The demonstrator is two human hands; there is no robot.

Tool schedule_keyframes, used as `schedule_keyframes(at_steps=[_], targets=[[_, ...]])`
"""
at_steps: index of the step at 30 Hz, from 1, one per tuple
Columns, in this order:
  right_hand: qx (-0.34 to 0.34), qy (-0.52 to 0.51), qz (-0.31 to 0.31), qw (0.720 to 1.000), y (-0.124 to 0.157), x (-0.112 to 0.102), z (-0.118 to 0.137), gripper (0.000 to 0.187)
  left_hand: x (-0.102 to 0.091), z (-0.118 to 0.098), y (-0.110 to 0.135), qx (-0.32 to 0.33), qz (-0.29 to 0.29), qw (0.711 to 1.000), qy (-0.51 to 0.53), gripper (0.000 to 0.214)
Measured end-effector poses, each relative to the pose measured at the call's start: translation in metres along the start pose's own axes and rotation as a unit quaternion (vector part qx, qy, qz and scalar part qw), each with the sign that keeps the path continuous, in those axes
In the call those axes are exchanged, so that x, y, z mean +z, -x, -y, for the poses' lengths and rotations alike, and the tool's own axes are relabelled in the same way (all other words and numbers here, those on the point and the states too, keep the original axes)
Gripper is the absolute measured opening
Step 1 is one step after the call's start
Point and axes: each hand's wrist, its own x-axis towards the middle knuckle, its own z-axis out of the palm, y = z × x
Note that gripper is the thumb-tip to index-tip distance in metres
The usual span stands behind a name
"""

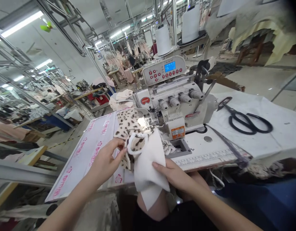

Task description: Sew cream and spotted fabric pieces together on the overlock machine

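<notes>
Leopard-print fabric [127, 124] under sewing machine [173, 106], left hand [104, 165] pinching its edge, right hand [177, 176] holding white cloth [148, 162]

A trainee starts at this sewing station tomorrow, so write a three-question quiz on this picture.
1. True or false: the scissors lie to the left of the sewing machine.
2. The fabric pinched by the left hand is: A striped, B leopard print, C plain blue.
3. Fill in: the right hand rests with its fingers stretched out on the ___ cloth.

Key: 1 false, they lie to its right; 2 B; 3 white.
</notes>
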Motion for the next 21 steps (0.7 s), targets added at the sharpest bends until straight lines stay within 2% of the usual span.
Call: schedule_keyframes(at_steps=[2, 6, 9, 12, 15, 18, 19, 21], targets=[[-0.001, 0.011, -0.005, 1.000, 0.002, -0.006, 0.000, 0.045, 0.002, 0.008, 0.005, 0.006, -0.005, 1.000, 0.002, 0.019], [0.006, -0.001, -0.003, 1.000, 0.003, -0.009, 0.000, 0.044, -0.005, 0.011, 0.003, 0.032, -0.066, 0.997, -0.010, 0.015], [-0.004, -0.037, -0.001, 0.999, 0.005, -0.004, 0.002, 0.044, -0.016, 0.002, -0.006, 0.057, -0.112, 0.992, -0.028, 0.016], [0.004, -0.078, 0.013, 0.997, 0.006, 0.006, 0.007, 0.045, -0.023, -0.014, -0.013, 0.033, -0.125, 0.992, 0.003, 0.018], [0.011, -0.112, 0.033, 0.993, 0.002, 0.018, 0.009, 0.048, -0.019, -0.029, -0.015, 0.031, -0.094, 0.993, 0.059, 0.023], [0.007, -0.130, 0.050, 0.990, -0.005, 0.024, 0.004, 0.051, -0.009, -0.034, -0.017, 0.041, -0.010, 0.999, -0.006, 0.054], [0.012, -0.133, 0.050, 0.990, -0.007, 0.025, 0.001, 0.051, -0.007, -0.032, -0.019, 0.050, 0.017, 0.997, -0.047, 0.052], [0.027, -0.137, 0.046, 0.989, -0.009, 0.026, -0.004, 0.050, -0.005, -0.029, -0.023, 0.096, 0.036, 0.987, -0.127, 0.032]])
